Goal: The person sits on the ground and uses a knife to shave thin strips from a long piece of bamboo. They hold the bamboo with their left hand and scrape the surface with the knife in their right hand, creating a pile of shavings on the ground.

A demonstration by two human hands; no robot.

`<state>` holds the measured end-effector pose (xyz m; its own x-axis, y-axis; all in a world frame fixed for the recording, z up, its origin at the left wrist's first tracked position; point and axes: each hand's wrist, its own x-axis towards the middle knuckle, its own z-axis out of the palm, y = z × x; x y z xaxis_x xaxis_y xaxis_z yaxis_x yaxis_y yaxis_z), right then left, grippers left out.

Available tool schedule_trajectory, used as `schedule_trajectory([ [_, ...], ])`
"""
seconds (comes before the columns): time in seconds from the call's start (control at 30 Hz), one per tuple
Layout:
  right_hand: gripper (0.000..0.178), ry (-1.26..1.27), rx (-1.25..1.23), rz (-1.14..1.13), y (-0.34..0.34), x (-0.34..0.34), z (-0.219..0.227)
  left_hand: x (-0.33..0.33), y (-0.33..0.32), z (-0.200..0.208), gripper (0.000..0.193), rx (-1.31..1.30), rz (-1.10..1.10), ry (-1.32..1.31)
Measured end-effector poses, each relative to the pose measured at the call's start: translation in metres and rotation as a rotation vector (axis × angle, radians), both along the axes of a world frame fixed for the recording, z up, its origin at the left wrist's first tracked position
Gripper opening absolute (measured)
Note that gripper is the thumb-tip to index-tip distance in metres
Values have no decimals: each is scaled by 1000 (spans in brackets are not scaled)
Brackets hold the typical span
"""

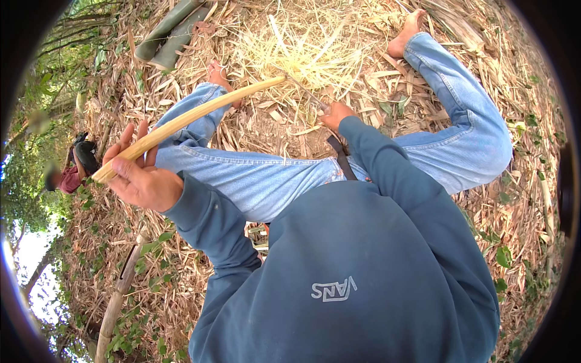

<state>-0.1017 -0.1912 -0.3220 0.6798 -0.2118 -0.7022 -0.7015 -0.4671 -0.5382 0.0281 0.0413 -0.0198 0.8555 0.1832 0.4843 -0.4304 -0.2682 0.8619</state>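
Note:
A long, pale yellow, slightly curved wooden stick [206,110] slants up to the right in front of me. Its near end lies in my left hand [142,181], the thumb across the top and the fingers behind it, some of them loosely stretched. My right hand [339,115] is closed around the handle of a thin knife [308,94]. The knife's dark blade points up and left, its tip at or very near the stick's far end; I cannot tell whether they touch. Below that end lies a heap of pale shavings [321,57].
My jeans-clad legs [242,175] are spread around the work, feet bare. A pair of green boots [172,33] lies at the upper left. Dry leaves cover the ground. A wooden pole [118,296] lies at lower left, and another person [72,169] is at the far left.

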Motion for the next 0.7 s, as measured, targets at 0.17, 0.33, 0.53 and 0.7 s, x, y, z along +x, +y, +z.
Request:
schedule_trajectory([
  [0.17, 42, 18, -27, 9, 0, 5, 15, 2, 21, 29, 32, 46, 49, -48],
  [0.33, 43, -2, -156, 22, 4, 4, 37, 14, 41, 52, 35, 0, 7, -112],
  [0.53, 39, -617, -296, -108, 2, 9, 66, 39, 52, 66, 37, -58, -116, -102],
  [0.7, 40, -1039, -346, -103, 10, 27, 127, 46, 25, 73, 41, -52, -285, -2],
])
